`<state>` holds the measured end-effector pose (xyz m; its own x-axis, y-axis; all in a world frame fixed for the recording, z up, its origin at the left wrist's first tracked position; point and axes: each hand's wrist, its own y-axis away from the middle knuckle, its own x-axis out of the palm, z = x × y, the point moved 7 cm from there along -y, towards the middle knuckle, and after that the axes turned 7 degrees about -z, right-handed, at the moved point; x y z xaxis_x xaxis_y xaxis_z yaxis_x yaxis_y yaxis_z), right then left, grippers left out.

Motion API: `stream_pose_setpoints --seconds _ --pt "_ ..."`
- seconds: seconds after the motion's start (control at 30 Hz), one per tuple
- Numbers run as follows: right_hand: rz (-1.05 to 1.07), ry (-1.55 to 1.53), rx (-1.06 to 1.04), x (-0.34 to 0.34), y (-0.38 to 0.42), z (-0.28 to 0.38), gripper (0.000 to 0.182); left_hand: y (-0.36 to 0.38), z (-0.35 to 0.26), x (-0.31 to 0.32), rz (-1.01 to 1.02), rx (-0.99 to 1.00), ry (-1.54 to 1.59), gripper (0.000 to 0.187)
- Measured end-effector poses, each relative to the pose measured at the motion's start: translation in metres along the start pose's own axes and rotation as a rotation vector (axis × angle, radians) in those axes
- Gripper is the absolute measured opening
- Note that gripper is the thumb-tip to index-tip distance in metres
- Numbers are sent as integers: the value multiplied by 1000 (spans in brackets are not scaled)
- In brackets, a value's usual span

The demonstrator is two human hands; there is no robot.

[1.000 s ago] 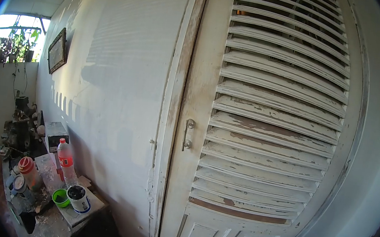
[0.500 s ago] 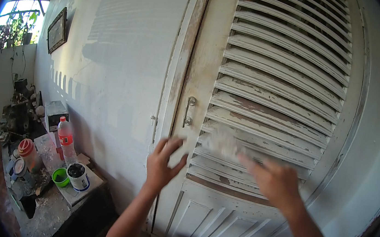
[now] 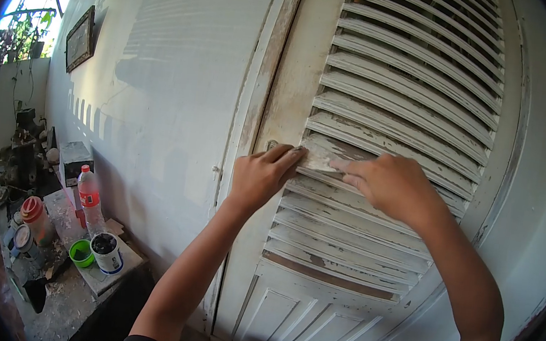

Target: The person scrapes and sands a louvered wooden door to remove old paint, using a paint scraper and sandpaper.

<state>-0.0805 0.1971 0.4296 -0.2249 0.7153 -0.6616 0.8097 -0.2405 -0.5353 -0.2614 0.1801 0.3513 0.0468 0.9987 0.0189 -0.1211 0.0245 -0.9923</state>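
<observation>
A flat whitish piece [image 3: 319, 159], its surface rough and pale, lies against a worn slat of the louvered door [image 3: 384, 123]. From the right, my right hand [image 3: 388, 186] grips it, index finger stretched along its face and the other fingers curled. My left hand [image 3: 260, 174] is at its left end, fingers together and fingertips pressed on that edge. What kind of piece it is, I cannot tell. Under my hands the slats [image 3: 352, 239] show flaking white paint and bare brown patches. The door handle [image 3: 271, 145] is mostly hidden behind my left hand.
At lower left, a dusty table [image 3: 66, 305] bears a bottle with a red label [image 3: 89, 196], a green cup [image 3: 82, 254], a white tub with dark contents [image 3: 106, 253] and a red-lidded jar [image 3: 34, 212]. A framed picture [image 3: 80, 40] hangs on the white wall.
Both hands have moved up the door to a higher slat. The left hand, apart with spread fingers before, has come to the whitish piece, which the right hand has carried upward.
</observation>
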Motion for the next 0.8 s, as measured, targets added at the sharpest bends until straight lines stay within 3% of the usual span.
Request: stream_pose_setpoints --seconds 0.07,0.7,0.8 --pt "44 -113 -4 1 -9 -3 31 -1 -3 -7 -41 18 -15 27" --pt "79 -118 -43 -18 -17 13 22 -2 0 -10 3 -31 -25 23" --pt "105 -62 -31 -7 -16 12 30 -2 -1 -10 39 -35 -63 21"
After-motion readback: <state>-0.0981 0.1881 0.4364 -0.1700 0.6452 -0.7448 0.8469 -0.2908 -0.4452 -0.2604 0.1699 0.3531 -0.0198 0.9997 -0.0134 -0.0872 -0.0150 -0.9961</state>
